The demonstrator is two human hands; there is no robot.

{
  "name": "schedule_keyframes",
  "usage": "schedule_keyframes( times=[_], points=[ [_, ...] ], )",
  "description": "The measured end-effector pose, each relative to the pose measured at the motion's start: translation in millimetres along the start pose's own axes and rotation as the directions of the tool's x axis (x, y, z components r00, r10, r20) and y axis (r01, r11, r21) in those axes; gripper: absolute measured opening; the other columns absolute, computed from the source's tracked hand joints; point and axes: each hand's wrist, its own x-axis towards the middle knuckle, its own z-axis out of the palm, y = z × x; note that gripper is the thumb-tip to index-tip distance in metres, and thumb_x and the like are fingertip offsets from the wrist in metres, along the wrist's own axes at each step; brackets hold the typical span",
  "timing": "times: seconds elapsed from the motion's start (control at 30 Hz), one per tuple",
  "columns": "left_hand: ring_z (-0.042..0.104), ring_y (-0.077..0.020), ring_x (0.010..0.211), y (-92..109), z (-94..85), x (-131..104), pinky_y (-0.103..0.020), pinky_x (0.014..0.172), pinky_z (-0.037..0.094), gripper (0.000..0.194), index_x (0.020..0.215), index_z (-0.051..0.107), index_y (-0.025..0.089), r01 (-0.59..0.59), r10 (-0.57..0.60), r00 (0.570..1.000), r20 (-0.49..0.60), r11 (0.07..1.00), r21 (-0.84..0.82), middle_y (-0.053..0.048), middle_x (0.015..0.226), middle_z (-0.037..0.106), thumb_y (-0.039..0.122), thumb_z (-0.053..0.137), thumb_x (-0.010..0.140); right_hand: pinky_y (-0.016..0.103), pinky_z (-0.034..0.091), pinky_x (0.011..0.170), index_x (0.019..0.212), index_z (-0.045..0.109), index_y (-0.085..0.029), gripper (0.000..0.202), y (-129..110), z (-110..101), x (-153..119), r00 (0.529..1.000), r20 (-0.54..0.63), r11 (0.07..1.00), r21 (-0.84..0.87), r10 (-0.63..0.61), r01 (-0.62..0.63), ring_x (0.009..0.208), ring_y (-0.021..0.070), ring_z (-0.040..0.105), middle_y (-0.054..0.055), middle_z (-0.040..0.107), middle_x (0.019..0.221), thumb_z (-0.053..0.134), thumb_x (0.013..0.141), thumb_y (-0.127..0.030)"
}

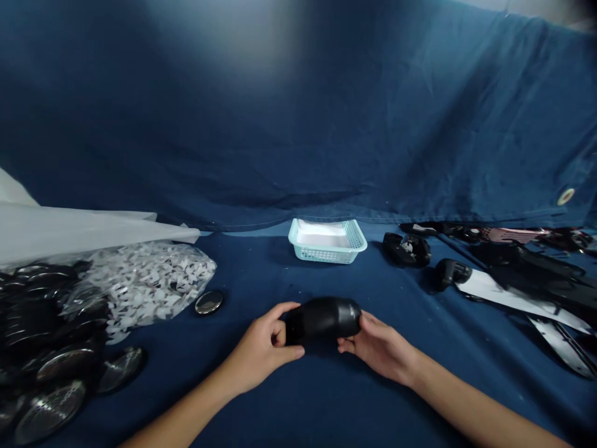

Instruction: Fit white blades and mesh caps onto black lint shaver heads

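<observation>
Head view: both forearms angle in from the bottom corners and meet mid-table. Left hand (261, 345) has thumb on the near edge and index finger reaching over the far edge, other fingers curled, so it's opened about as wide as the part and pinching its left end. Right hand (385, 348) has bent fingers hugging the right end, also just part-way open. The thing itself is a black rounded casing (326, 317), smooth, kinda satin, with a pale shine near its right end. It's over the blue cloth (261, 261), closer in than the pale blue perforated basket (326, 255). Picture's soft there, so I can't pin down the exact part or read any marking on it.
</observation>
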Motion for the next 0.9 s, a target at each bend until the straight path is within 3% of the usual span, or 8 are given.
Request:
schedule_keyframes(
  times=[0.2, 0.33, 0.4, 0.47, 0.57, 0.67, 0.77, 0.9],
  points=[
    [0.037, -0.0099, 0.051, -4.2, 7.9, -5.9, -0.024, 0.056, 0.034, 0.056, 0.131, 0.046, 0.024, -0.164, 0.228, 0.958, -0.173, 0.932, 0.323, 0.01, 0.059, 0.033, 0.018, 0.061, 0.078, 0.03, 0.04, 0.089, 0.119, 0.062, -0.03, 0.067, -0.5, 6.1, -4.3, 1.0, 0.017, 0.979, -0.202, 0.008, -0.005, 0.099, 0.0173, 0.057, 0.001, 0.063, 0.111, 0.083, 0.058, -0.014],
    [0.045, -0.0126, 0.054, -6.7, 14.8, -18.6, -0.028, 0.061, 0.04, 0.037, 0.117, 0.051, 0.026, -0.31, 0.559, 0.791, -0.248, 0.716, 0.626, 0.007, 0.059, 0.039, 0.008, 0.05, 0.084, 0.036, 0.039, 0.09, 0.123, 0.058, -0.033, 0.068, -2.3, 11.3, -9.5, 0.998, 0.017, 0.884, -0.463, -0.056, 0.058, 0.1, 0.0205, 0.055, 0.002, 0.058, 0.112, 0.083, 0.061, -0.017],
    [0.05, -0.015, 0.061, -3.7, 16.8, -25.2, -0.032, 0.068, 0.043, 0.036, 0.112, 0.049, 0.026, -0.389, 0.681, 0.697, -0.224, 0.622, 0.68, 0.004, 0.065, 0.048, 0.004, 0.05, 0.083, 0.038, 0.039, 0.09, 0.123, 0.058, -0.032, 0.066, -6.4, 15.5, -13.3, 0.986, 0.071, 0.739, -0.654, -0.151, 0.161, 0.1, 0.0222, 0.053, 0.004, 0.054, 0.111, 0.083, 0.063, -0.02],
    [0.055, -0.0188, 0.075, 1.1, 17.5, -29.6, -0.037, 0.075, 0.045, 0.04, 0.115, 0.045, 0.025, -0.52, 0.744, 0.657, -0.122, 0.564, 0.642, -0.002, 0.082, 0.056, 0.008, 0.056, 0.081, 0.04, 0.038, 0.092, 0.122, 0.059, -0.03, 0.064, -11.4, 19.4, -16.5, 0.962, 0.144, 0.581, -0.773, -0.231, 0.255, 0.104, 0.0245, 0.051, 0.006, 0.05, 0.113, 0.083, 0.064, -0.023],
    [0.056, -0.0263, 0.097, 6.2, 17.4, -30.0, -0.045, 0.084, 0.047, 0.055, 0.122, 0.039, 0.023, -0.642, 0.737, 0.675, 0.033, 0.565, 0.519, -0.011, 0.109, 0.056, 0.032, 0.069, 0.078, 0.043, 0.037, 0.096, 0.122, 0.057, -0.029, 0.061, -15.3, 22.7, -18.1, 0.952, 0.193, 0.471, -0.834, -0.238, 0.287, 0.106, 0.0265, 0.049, 0.007, 0.047, 0.112, 0.082, 0.066, -0.028],
    [0.053, -0.0303, 0.108, 5.0, 17.1, -24.9, -0.048, 0.089, 0.047, 0.068, 0.123, 0.038, 0.024, -0.566, 0.647, 0.762, 0.017, 0.653, 0.503, -0.013, 0.12, 0.053, 0.054, 0.073, 0.073, 0.047, 0.037, 0.098, 0.12, 0.056, -0.029, 0.062, -12.4, 23.3, -16.8, 0.955, 0.219, 0.422, -0.861, -0.198, 0.285, 0.108, 0.0283, 0.049, 0.008, 0.048, 0.115, 0.083, 0.064, -0.03],
    [0.052, -0.0311, 0.112, 2.1, 16.3, -20.6, -0.049, 0.092, 0.046, 0.07, 0.123, 0.038, 0.024, -0.507, 0.59, 0.807, 0.007, 0.687, 0.52, -0.014, 0.124, 0.051, 0.057, 0.073, 0.072, 0.051, 0.031, 0.106, 0.129, 0.048, -0.031, 0.072, -6.0, 22.8, -16.9, 0.955, 0.226, 0.382, -0.879, -0.192, 0.285, 0.123, 0.0316, 0.042, 0.01, 0.044, 0.13, 0.082, 0.065, -0.028],
    [0.045, -0.034, 0.123, 3.8, 15.1, -21.0, -0.055, 0.1, 0.039, 0.07, 0.128, 0.038, 0.025, -0.535, 0.589, 0.801, 0.108, 0.622, 0.572, -0.014, 0.132, 0.05, 0.058, 0.069, 0.076, 0.057, 0.019, 0.113, 0.14, 0.036, -0.033, 0.084, -5.5, 17.5, -19.6, 0.95, 0.209, 0.333, -0.901, -0.231, 0.279, 0.139, 0.034, 0.023, 0.01, 0.026, 0.15, 0.079, 0.069, -0.025]
  ],
)
